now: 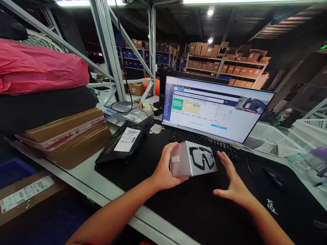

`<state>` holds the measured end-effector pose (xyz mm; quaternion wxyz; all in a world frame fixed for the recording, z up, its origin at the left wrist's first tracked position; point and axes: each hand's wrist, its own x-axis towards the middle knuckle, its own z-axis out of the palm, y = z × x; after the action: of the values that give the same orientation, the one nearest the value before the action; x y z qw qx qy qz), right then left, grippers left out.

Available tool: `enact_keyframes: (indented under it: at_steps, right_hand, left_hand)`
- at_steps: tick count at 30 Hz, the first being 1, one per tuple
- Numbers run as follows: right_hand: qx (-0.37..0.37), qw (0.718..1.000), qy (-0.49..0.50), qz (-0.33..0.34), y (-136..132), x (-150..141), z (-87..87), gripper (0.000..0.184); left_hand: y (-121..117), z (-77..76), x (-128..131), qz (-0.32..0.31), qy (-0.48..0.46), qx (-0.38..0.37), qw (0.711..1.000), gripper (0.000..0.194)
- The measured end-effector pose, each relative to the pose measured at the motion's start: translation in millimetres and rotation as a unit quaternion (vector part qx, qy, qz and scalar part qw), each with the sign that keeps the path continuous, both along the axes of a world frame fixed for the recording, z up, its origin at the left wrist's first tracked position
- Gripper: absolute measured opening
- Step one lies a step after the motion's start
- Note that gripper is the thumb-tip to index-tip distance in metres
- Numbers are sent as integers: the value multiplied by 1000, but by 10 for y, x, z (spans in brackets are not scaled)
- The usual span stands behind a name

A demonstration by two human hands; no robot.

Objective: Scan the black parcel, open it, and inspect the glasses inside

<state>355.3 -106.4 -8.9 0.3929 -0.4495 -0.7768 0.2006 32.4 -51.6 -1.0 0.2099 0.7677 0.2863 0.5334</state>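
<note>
My left hand (163, 170) grips the left end of a small silver box (192, 159) printed with a black goggle outline, holding it just above the black desk mat (194, 207). My right hand (233, 180) hovers flat and empty to the right of the box, fingers spread, close to it but not touching. A black keyboard (201, 141) lies right behind the box, under a lit monitor (217, 109).
A black parcel bag with a white label (122, 143) lies left of the mat. Stacked brown cartons (68, 136) and red and black bundles (38, 68) fill the left. A black mouse (274, 177) and white baskets (270, 137) sit on the right.
</note>
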Motion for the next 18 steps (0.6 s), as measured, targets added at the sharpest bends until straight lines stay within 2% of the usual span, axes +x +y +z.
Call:
enact_keyframes:
  at_steps: [2,4,7,10,12,15,17,18]
  right_hand:
    - [52,996,-67,-32,-83,-202,12,118]
    - [47,996,-72,-12,-156,-369,5,108]
    - [-2,1000,5,2,-199,-494,-28,93]
    - [-21,997,65,24,-198,-506,-16,91]
    - [-30,996,60,53,-222,-489,58,87]
    - [-63,993,59,76,-329,-465,222,71]
    - [-122,982,100,108,-422,-478,287,74]
    - [-152,973,127,120,-461,-504,286,84]
  left_hand:
    - [-94,-23,81,-2,25,68,997,109]
    - [-178,-57,162,-20,24,101,994,109]
    - [-260,-103,232,-65,3,98,993,112]
    - [-314,-153,250,-89,-11,117,989,115]
    - [-357,-219,255,-46,9,150,988,110]
    - [-422,-389,263,56,69,216,972,85]
    - [-440,-515,268,108,89,282,949,63]
    - [-442,-567,270,118,94,321,935,56]
